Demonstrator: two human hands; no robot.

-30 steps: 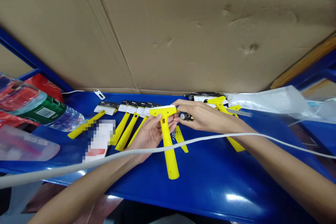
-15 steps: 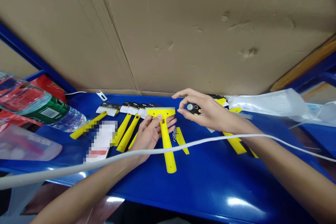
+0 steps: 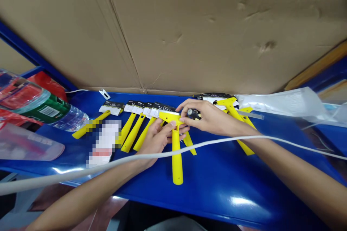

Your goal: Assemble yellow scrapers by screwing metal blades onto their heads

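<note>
My left hand [image 3: 159, 135] is closed around the neck of a yellow scraper [image 3: 177, 158], its thumb lying on the front near the head. The scraper's handle points down toward me, and a pale blade edge shows along the top of its wide head. My right hand [image 3: 204, 115] is curled round a screwdriver [image 3: 194, 114] with a black-and-yellow handle; its shaft is hidden. The thumb and fingertips of that hand touch the right end of the scraper's head. Behind the left hand, a loose yellow piece [image 3: 189, 143] lies on the blue table [image 3: 217, 187].
Several carded yellow scrapers [image 3: 130, 137] lie to the left, and more yellow scrapers [image 3: 246, 148] to the right. A water bottle [image 3: 51, 110] and a clear plastic container [image 3: 29, 144] stand at the left. A white cable [image 3: 211, 144] crosses in front of my arms. Cardboard [image 3: 189, 36] walls the back.
My right hand has moved left, and its fingertips have come onto the end of the scraper's head. The scraper has shifted slightly right and turned a little in my left hand.
</note>
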